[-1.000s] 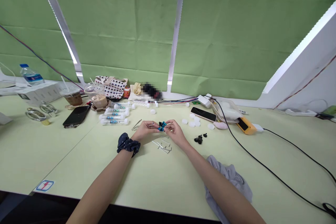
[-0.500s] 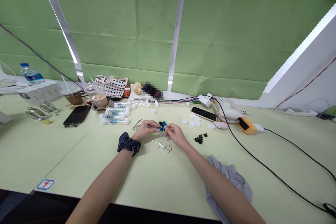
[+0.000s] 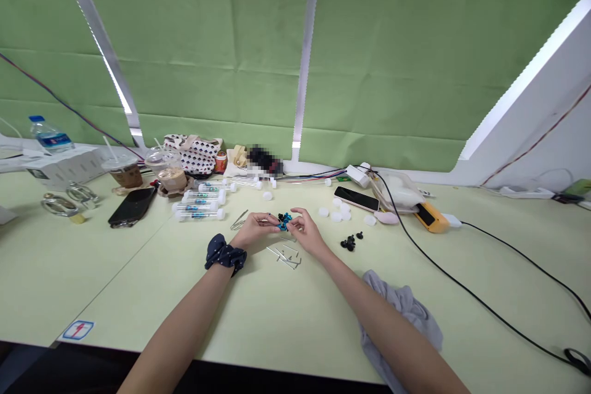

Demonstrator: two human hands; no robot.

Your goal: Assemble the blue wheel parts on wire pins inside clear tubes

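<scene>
Between my two hands, over the middle of the table, is a small blue and black cluster of parts [image 3: 283,220]; its exact kind is too small to make out. My left hand [image 3: 253,229] pinches it from the left, with a dark patterned scrunchie [image 3: 225,254] round that wrist. From the right, my right hand [image 3: 305,234] has its thumb and a finger at the cluster, the index finger raised apart from it. Below the hands lie several thin metal hex keys [image 3: 287,258]. More thin metal rods [image 3: 239,220] rest just left of my left hand.
Several clear tubes with white caps [image 3: 201,205] lie at back left, near a black phone [image 3: 133,206] and drink cups [image 3: 125,173]. Right of the hands are white caps [image 3: 337,217], black knobs [image 3: 349,242], another phone [image 3: 356,199], grey cloth [image 3: 401,308] and a long black cable [image 3: 455,280].
My right index finger has lifted away from the cluster. My left hand keeps its pinch, and the whole view has shifted slightly.
</scene>
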